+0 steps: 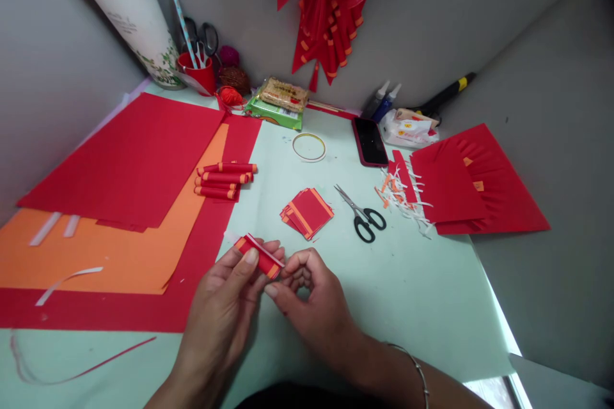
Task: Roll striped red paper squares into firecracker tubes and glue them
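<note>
The pale green table (432,307) has its right edge slanting toward the near side, with wide bare room between that edge and the right hand (321,297). A big red sheet (144,313) covers much of the left, running out of view; the orange sheet (119,262) lies over it, and a smaller red sheet (129,160) overlaps that one. Folded red paper (446,185) is at the right, its outer corner past the table's edge. The white cup (139,25) stands at the back left, close to the wall. The left hand (230,294) pinches a small red piece (261,257) between thumb and fingers, above the table's near middle. The right hand is curled, fingertips at the piece's right end; whether they grip it I cannot tell. The phone (369,142) lies near the back, and the scissors (361,214) lie ahead and right of the hands, blades pointing back left, with bare table around them. The card stack (311,211) sits between them and the rolls (223,180), apart from both. The rolls rest by the big red sheet's inner edge. Behind the stack, the ring (309,147) lies flat in open space.
</note>
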Available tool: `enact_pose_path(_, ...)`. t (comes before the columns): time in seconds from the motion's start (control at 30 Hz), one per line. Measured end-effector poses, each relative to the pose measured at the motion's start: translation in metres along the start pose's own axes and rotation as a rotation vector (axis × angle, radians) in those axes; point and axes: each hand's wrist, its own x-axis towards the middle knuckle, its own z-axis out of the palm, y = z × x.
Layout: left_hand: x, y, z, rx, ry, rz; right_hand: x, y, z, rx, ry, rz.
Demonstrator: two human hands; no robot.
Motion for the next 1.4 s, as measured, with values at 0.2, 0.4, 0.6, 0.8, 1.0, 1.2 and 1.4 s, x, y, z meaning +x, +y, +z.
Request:
enact_pose_path(0.2, -0.004, 0.000, 0.002, 0.006, -0.018, -0.010, 0.001, -0.001, 0.000, -0.025, 0.038, -0.049)
enact_pose_path(0.4, -0.004, -0.001, 0.003, 0.009, -0.022, -0.004, -0.001, 0.002, 0.000, 0.019, 0.037, -0.053)
enact_pose_path(0.6, -0.006, -0.001, 0.007, 0.021, -0.002, 0.009, 0.001, 0.006, 0.000, 0.069, 0.016, 0.012)
enact_pose_path(0.8, -0.008, 0.000, 0.006, -0.005, -0.002, 0.019, 0.001, 0.007, 0.000, 0.085, 0.013, 0.001)
enact_pose_path(1.0, -0.007, -0.003, 0.000, 0.009, -0.072, 0.031, -0.001, 0.009, 0.001, 0.085, 0.046, -0.013)
enact_pose_path(1.2, -0.011, -0.004, -0.003, -0.047, -0.201, 0.040, -0.005, 0.009, -0.001, 0.015, 0.101, -0.180)
enact_pose_path(1.4, -0.015, -0.002, -0.006, -0.081, -0.382, 0.046, -0.008, 0.002, -0.004, -0.082, 0.142, -0.536)
